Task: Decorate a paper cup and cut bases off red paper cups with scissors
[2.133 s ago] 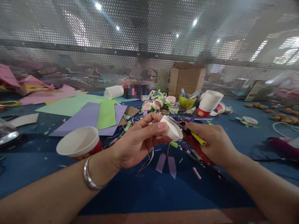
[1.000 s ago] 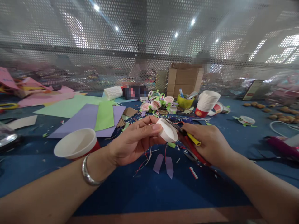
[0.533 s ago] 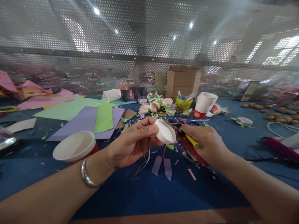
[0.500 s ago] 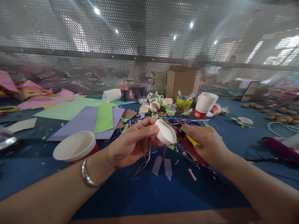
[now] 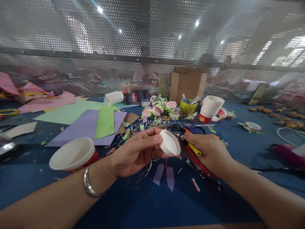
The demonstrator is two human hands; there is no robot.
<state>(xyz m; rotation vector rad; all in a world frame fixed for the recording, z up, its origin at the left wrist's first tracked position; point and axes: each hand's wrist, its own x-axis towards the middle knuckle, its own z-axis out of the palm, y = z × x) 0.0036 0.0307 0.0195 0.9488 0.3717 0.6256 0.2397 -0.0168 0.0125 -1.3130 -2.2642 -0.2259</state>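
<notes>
My left hand pinches the cut-off bottom of a white paper cup between thumb and fingers, its hollow side facing me. My right hand is closed around a pair of scissors with yellow and red on the handles. Their dark blades point left and lie against the far right rim of the cup bottom; part of the blades is hidden behind it. Below, two purple paper strips with shaped ends lie on the blue table. A red and white paper cup stands beside my left wrist.
Purple paper and a green sheet lie at left. Behind my hands are a pile of small paper crafts, a yellow pen holder, stacked cups and a cardboard box. Paper scraps litter the table.
Both hands, with the cup bottom and scissors, sit slightly lower in view. The scissors still rest at the cup bottom's rim. The camera view has shifted a little.
</notes>
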